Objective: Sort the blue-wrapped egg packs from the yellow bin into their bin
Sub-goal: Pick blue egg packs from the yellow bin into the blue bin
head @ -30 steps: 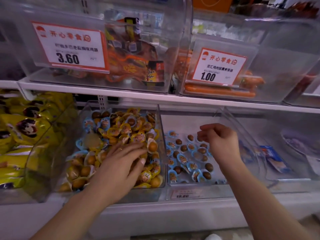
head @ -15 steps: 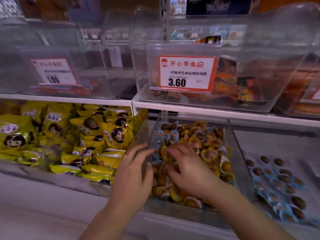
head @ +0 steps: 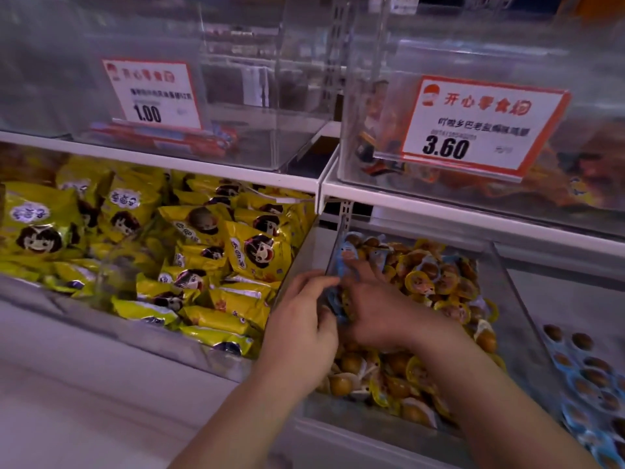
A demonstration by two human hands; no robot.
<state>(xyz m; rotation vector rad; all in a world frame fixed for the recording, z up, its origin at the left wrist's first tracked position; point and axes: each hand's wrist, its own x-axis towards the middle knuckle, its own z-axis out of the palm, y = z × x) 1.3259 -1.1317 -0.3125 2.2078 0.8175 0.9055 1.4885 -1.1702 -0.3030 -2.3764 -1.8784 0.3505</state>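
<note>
Both hands meet at the near-left corner of the clear bin (head: 514, 286) of mostly yellow-wrapped eggs. The right hand (head: 378, 313) lies knuckles-up over the heap, fingers curled down among a cluster of blue-wrapped egg packs (head: 348, 262) stacked against the bin's left wall; whether it already pinches one cannot be told through the blur. The left hand (head: 304, 319) sits just beside it at the bin's edge, fingers bent toward the same blue packs, seemingly steadying or gathering them. The blue cluster runs front to back along that wall, directly under the fingertips of both hands, the right reaching slightly deeper. Their own bin (head: 588, 377), holding rows of blue packs, lies to the right, so the carry would probably go rightward across the yellow heap. Left of the hands, yellow snack bags (head: 203, 245) fill another bin; price signs (head: 480, 126) hang on the shelf above.
</note>
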